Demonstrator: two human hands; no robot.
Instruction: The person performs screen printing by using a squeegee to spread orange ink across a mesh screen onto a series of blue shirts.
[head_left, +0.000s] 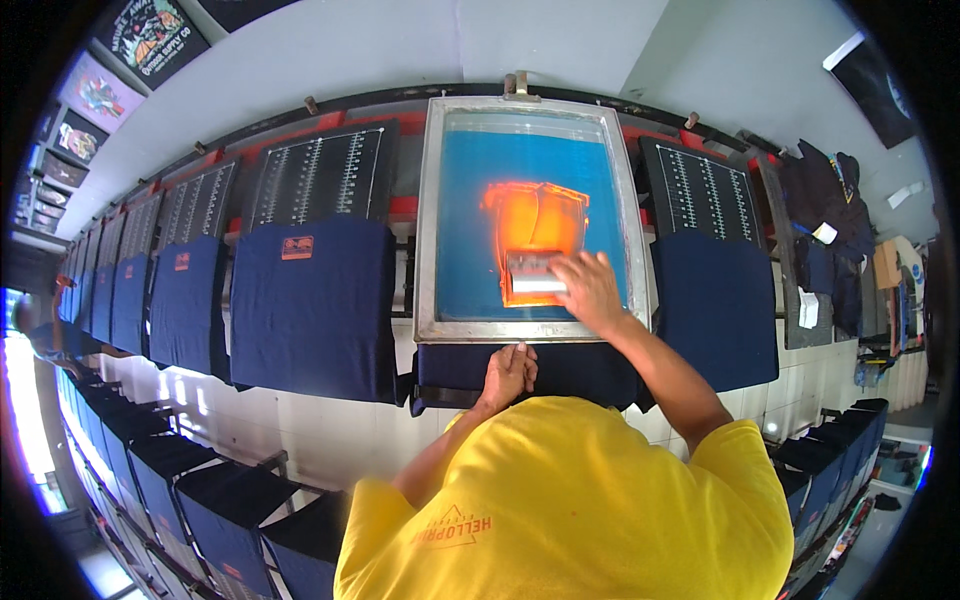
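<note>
A screen printing frame with a silver metal border lies in front of me, its mesh blue. Glowing orange ink covers a patch in the middle of the mesh. My right hand grips a short squeegee with a silvery blade holder, set on the lower part of the ink. Against the frame's near edge rests my left hand, fingers curled and thumb at the edge; whatever its palm may hold is hidden. Dark navy fabric shows beneath the frame.
Navy shirts on boards line up to the left, several with small orange prints, and another shirt is at the right. Black boards with white scales stand behind. A second row of shirts runs behind me. Far left, a person stands.
</note>
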